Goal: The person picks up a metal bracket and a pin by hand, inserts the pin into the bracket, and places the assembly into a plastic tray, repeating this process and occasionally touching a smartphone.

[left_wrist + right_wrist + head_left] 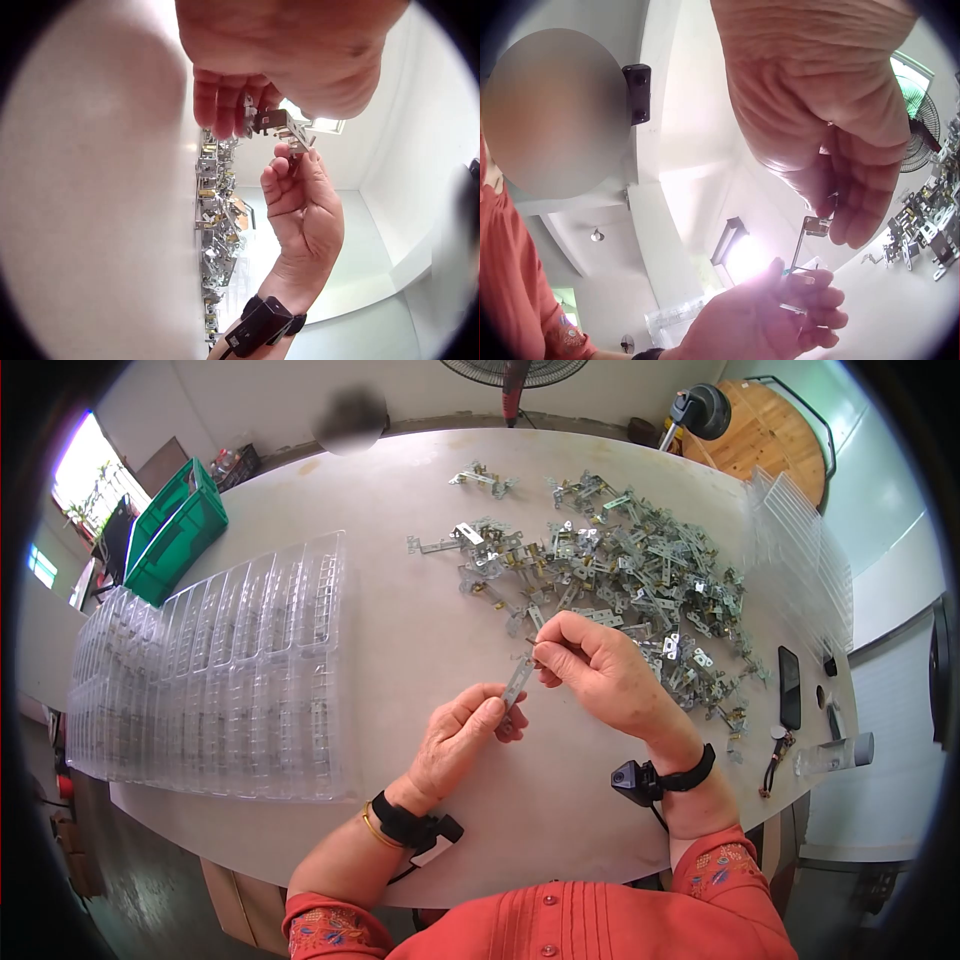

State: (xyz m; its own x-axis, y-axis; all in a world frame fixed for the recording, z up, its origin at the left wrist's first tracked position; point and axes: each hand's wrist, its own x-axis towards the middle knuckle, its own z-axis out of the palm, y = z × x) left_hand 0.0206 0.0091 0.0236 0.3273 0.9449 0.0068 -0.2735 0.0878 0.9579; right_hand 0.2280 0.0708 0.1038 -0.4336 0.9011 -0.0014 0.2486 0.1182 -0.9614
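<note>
Between both hands, over the middle of the table, is a slim metal bracket (pixel 517 682) with slots and a folded end. My left hand (pixel 462 735) grips its lower end between thumb and fingers. At the upper end my right hand (pixel 596 665) pinches the tip with thumb and forefinger. In the left wrist view the bracket (pixel 274 120) shows a boxy channel and small attached parts. The right wrist view shows its long arm (pixel 798 247) running from the right fingertips down to the left hand (pixel 761 319).
A large heap of metal brackets (pixel 640 565) spreads behind and right of the hands. Stacked clear plastic trays (pixel 335 690) stand at left, with a green crate (pixel 205 520) behind. On the right lie a phone (pixel 790 690), a clear bottle (pixel 830 757) and another clear tray stack (pixel 800 560).
</note>
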